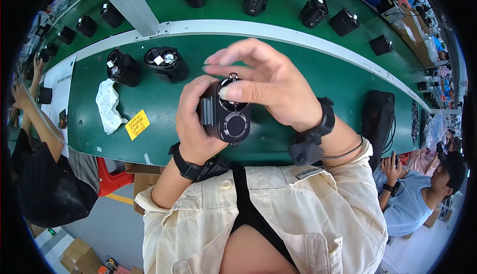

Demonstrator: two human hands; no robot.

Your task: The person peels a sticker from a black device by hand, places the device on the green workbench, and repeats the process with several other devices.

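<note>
A black oval-topped device (235,127) with a ringed round face and a small metal loop at its far end stands between my hands over the green table. My left hand (191,115) wraps round its left side, by a grey block on that side. With its thumb, my right hand (271,85) presses on the far part of the top, while its other fingers stretch out apart above. Whatever lies under that thumb is hidden. Two similar black units, one (166,64) and another (123,68), with white parts on their tops, stand at the far left.
Left of me lie a crumpled white sheet (108,106) and a yellow note (137,124). A black speaker-like case (378,125) with a cable is at the right. Beyond a white rail (218,27) stand several more black units. Other people work on both sides.
</note>
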